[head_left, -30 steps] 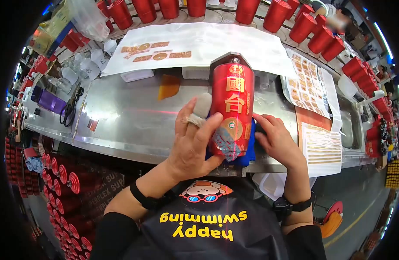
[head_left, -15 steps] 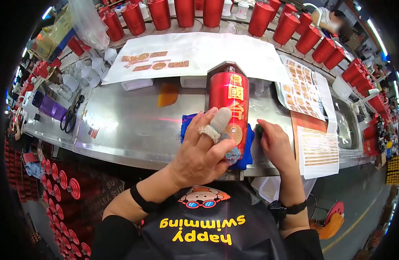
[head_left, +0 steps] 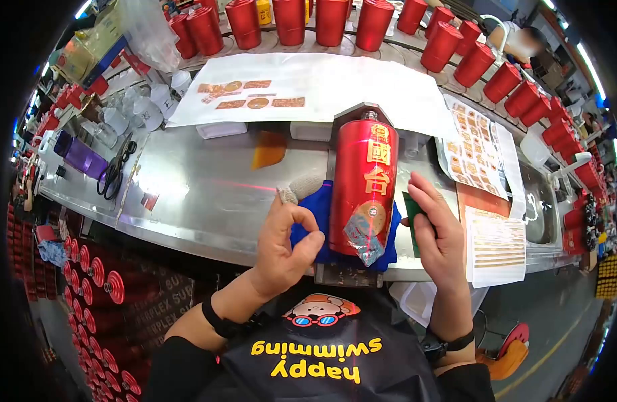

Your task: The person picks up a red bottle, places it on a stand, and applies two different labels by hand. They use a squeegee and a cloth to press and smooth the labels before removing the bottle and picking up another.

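Observation:
A red cylindrical bottle (head_left: 347,167) with gold Chinese characters lies in a dark metal cradle (head_left: 326,276) over a blue cloth (head_left: 313,218). Near its lower end is a round gold decal (head_left: 373,213), and a crumpled silvery-blue film (head_left: 364,240) clings beside it. My left hand (head_left: 287,238) is left of the bottle, apart from it. One finger wears a grey fabric sleeve (head_left: 303,188) and points forward; thumb and forefinger curl together, with nothing visible between them. To the bottle's right, my right hand (head_left: 437,231) grips a thin green scraper card (head_left: 411,224), partly hidden by the fingers.
White paper (head_left: 362,87) with gold decals lies behind the bottle. Decal sheets (head_left: 472,144) and a striped sheet (head_left: 496,244) are on the right. An amber piece (head_left: 269,149), black scissors (head_left: 117,169) and a purple bottle (head_left: 80,157) are leftward. Red canisters (head_left: 330,23) line the back.
My left hand has come off the bottle and moved left and down, uncovering the decal and film. My right hand has raised its fingers, and the green card shows more clearly.

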A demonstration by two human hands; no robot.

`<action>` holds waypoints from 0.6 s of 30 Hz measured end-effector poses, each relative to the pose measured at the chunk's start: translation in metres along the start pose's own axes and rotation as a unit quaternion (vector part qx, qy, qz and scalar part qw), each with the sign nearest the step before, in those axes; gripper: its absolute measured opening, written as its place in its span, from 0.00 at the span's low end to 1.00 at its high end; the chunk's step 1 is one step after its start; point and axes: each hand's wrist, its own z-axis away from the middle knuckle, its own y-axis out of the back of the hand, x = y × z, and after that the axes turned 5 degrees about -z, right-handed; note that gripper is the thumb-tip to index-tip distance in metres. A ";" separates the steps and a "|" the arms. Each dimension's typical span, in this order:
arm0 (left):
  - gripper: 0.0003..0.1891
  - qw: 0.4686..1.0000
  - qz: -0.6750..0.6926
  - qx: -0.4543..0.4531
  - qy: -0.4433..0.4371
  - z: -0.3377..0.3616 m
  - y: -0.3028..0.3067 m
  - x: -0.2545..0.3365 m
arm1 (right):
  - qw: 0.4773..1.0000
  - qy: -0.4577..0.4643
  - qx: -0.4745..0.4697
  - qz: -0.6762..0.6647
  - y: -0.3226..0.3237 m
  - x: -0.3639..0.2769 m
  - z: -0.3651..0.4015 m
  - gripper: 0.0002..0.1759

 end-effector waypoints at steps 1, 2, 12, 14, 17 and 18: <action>0.15 0.997 -0.063 -0.013 -0.039 -0.001 0.001 0.005 | 0.996 0.029 -0.041 0.078 0.002 0.006 -0.001 0.25; 0.16 0.989 -0.123 -0.026 -0.078 -0.006 -0.001 0.015 | 0.997 0.014 -0.036 0.065 0.000 0.006 -0.002 0.26; 0.13 0.965 -0.184 -0.050 -0.181 -0.015 -0.023 0.014 | 0.992 0.028 -0.041 0.116 -0.008 0.001 -0.001 0.25; 0.11 0.983 -0.130 -0.039 -0.125 -0.014 -0.013 0.011 | 0.992 0.013 -0.087 0.088 -0.006 -0.002 0.000 0.39; 0.14 1.000 -0.003 -0.012 -0.025 -0.012 -0.002 0.003 | 0.979 0.051 -0.152 0.128 -0.004 -0.003 0.000 0.59; 0.15 0.997 -0.054 -0.019 -0.053 -0.010 -0.001 0.004 | 0.976 0.059 -0.159 0.137 -0.004 -0.003 0.000 0.60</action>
